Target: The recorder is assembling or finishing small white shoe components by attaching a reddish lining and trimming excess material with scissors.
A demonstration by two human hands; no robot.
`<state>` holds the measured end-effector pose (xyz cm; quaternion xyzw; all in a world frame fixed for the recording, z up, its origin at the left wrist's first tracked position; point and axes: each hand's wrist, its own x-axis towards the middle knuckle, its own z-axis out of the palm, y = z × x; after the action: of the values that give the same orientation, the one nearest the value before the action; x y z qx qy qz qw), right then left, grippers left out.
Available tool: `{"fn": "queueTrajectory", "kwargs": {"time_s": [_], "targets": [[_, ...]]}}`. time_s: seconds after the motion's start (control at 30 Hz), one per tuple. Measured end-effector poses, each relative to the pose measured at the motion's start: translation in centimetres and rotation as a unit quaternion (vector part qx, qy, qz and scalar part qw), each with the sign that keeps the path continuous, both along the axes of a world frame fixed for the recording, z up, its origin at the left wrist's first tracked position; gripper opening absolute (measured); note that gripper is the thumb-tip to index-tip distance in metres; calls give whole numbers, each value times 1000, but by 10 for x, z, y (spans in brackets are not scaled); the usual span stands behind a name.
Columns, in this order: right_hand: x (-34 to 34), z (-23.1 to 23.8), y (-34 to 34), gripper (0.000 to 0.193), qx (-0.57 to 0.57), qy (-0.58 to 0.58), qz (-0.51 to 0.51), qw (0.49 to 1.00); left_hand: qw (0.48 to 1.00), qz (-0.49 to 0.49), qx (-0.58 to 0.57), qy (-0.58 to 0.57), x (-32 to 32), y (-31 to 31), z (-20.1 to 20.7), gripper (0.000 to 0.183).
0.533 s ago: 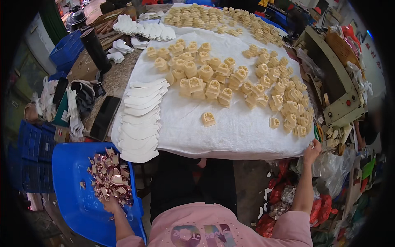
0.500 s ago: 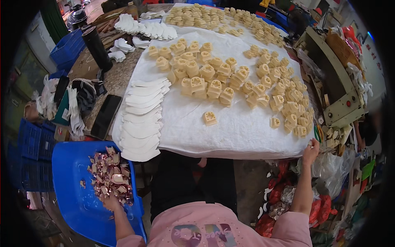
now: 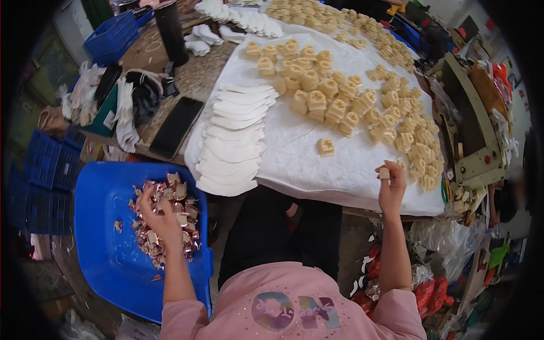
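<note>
My left hand (image 3: 163,221) is over the blue plastic tub (image 3: 102,266), its thumb and fingers apart. Beneath it lies a heap of small shiny pink-metallic and beige pieces (image 3: 180,218); I see nothing gripped. My right hand (image 3: 391,184) is raised over the front right of the white cloth (image 3: 306,175), fingers curled toward the thumb. Something small and beige (image 3: 384,173) shows at the thumb; whether it is a held piece or a thumb covering, I cannot tell. A single cream-coloured moulded piece (image 3: 326,148) sits alone on the cloth to this hand's left.
Clusters of cream moulded pieces (image 3: 317,102) spread over the cloth's middle and right. Overlapping white curved strips (image 3: 229,147) line its left side. A black phone-like slab (image 3: 177,127) and dark cylinder (image 3: 171,34) are farther left. A greenish machine (image 3: 476,136) stands at the right.
My left hand has moved farther up over the heap. My right hand has left the table's right edge and come inward and up. The whole view has shifted, moving the table rightward in the picture.
</note>
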<state>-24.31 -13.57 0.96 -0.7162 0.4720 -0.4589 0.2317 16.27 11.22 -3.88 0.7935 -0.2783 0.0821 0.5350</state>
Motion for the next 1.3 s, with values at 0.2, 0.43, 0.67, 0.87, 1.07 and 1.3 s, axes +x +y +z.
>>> {"fn": "queueTrajectory", "kwargs": {"time_s": [0.2, 0.43, 0.67, 0.87, 1.07, 1.3], "targets": [[101, 15, 17, 18, -23, 54, 143, 988, 996, -80, -35, 25, -11, -21, 13, 25], [189, 14, 19, 28, -26, 152, 308, 939, 981, -187, 14, -50, -14, -55, 28, 17], [251, 11, 27, 27, -87, 190, 347, 914, 952, -270, 52, -131, -20, -83, 26, 24], [271, -3, 32, 19, -127, 247, 316, 907, 951, -257, 76, -153, -23, -81, 24, 27], [281, 8, 32, 18, -68, 303, 328, 892, 951, -248, 104, -149, -26, -86, 25, 29], [279, -3, 30, 18, -42, 261, 326, 908, 954, -230, 123, -148, -29, -87, 24, 29]]}}
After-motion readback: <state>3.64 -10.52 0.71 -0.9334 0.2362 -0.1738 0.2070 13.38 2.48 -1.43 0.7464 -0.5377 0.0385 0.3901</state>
